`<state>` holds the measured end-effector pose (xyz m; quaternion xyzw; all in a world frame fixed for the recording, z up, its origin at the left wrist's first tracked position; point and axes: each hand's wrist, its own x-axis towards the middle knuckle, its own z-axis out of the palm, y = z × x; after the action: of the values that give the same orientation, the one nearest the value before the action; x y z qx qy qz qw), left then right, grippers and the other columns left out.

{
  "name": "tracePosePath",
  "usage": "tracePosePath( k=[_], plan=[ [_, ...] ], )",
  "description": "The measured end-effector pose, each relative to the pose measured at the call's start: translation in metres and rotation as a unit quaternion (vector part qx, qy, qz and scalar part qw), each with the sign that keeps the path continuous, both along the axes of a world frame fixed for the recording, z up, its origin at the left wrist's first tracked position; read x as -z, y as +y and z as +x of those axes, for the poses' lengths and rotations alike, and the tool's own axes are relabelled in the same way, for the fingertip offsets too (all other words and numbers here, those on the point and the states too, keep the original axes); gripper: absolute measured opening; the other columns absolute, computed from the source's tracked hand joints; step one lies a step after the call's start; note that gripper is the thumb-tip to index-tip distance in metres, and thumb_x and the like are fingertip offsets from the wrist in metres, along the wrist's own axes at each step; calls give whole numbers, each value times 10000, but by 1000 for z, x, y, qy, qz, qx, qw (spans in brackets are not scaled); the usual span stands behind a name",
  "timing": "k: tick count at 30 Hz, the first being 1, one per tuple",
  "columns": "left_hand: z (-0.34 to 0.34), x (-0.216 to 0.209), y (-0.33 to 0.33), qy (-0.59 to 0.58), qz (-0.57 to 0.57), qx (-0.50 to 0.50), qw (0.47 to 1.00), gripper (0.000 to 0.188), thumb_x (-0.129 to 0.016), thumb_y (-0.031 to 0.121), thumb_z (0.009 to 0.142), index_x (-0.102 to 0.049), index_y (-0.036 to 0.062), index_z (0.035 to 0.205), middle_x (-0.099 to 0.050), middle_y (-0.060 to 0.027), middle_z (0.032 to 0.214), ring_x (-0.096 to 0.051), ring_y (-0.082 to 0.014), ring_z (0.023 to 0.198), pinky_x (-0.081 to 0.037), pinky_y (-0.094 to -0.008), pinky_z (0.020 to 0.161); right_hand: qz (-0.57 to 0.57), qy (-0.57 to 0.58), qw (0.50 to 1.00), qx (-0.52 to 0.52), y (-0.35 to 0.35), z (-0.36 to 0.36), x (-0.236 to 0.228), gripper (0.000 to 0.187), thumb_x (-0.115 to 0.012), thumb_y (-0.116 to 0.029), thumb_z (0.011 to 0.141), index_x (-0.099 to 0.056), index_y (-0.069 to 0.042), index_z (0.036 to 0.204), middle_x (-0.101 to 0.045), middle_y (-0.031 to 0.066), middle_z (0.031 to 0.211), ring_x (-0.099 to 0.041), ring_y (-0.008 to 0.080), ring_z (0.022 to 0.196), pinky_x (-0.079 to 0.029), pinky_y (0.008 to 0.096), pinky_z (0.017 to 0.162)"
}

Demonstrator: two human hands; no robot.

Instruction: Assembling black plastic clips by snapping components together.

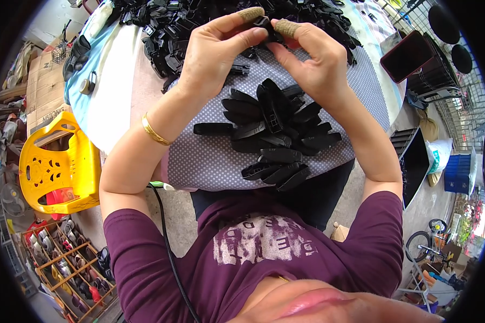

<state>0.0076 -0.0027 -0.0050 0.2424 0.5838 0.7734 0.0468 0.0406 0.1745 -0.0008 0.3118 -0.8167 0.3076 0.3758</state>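
Both hands meet over the far part of the table, pinching one small black plastic part (264, 24) between them. My left hand (213, 51) grips it with thumb and index finger, and a tan finger cover sits on that index finger. From the other side, my right hand (318, 59) holds the same part, its index finger also covered. Much of the part is hidden by the fingers. Nearer to me lies a loose pile of long black plastic pieces (275, 134). Beyond my hands spreads a large heap of black plastic parts (161, 32).
A dotted grey cloth (199, 161) covers the table. At left stand a yellow plastic chair (64, 167) and a shoe rack (70, 269). On the right are a dark-screened phone (408, 56), a black crate (415, 161) and a blue crate (459, 173). A black cable (170, 253) hangs beside me.
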Motion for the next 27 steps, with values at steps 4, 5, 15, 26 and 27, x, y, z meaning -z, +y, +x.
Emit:
tracePosePath(
  k=[4, 5, 15, 26, 27],
  plan=[
    [5, -2, 3, 21, 49, -18, 998, 288, -674, 20, 801, -636, -10, 1085, -667, -94, 988, -625, -127, 886, -495, -219, 837, 22, 3, 1000, 3, -7, 0, 1, 294, -728, -68, 753, -635, 3, 1023, -661, 98, 921, -649, 176, 777, -526, 250, 683],
    [4, -2, -1, 30, 24, -6, 999, 290, -647, 22, 822, -622, -5, 1110, -656, -110, 1024, -619, -155, 939, -488, -245, 872, -20, -43, 999, 15, -11, 1, -1, 269, -723, -86, 766, -632, 7, 1001, -655, 86, 899, -639, 156, 764, -519, 238, 673],
    [3, -14, -10, 124, -47, 74, 988, 221, -609, 47, 856, -654, 22, 1071, -667, -117, 1007, -638, -194, 948, -499, -290, 877, 6, -168, 984, -63, -2, 4, 4, 195, -689, -122, 815, -619, 17, 933, -621, 35, 714, -561, 66, 646, -453, 220, 575],
    [26, -17, 10, 183, -246, 254, 917, 363, -688, 229, 818, -627, 44, 1124, -683, -77, 835, -607, -83, 763, -491, -232, 724, 168, -252, 952, 52, 106, -30, -18, 310, -684, -143, 772, -647, -42, 1063, -655, 62, 881, -568, 119, 706, -480, 233, 679],
    [23, -15, 12, 151, -252, 235, 926, 323, -663, 233, 839, -640, 46, 1102, -683, -77, 838, -606, -84, 764, -491, -232, 723, 177, -255, 947, 87, 108, -36, -14, 306, -681, -161, 778, -647, -41, 1058, -650, 70, 859, -571, 131, 701, -480, 240, 678]
  ],
)
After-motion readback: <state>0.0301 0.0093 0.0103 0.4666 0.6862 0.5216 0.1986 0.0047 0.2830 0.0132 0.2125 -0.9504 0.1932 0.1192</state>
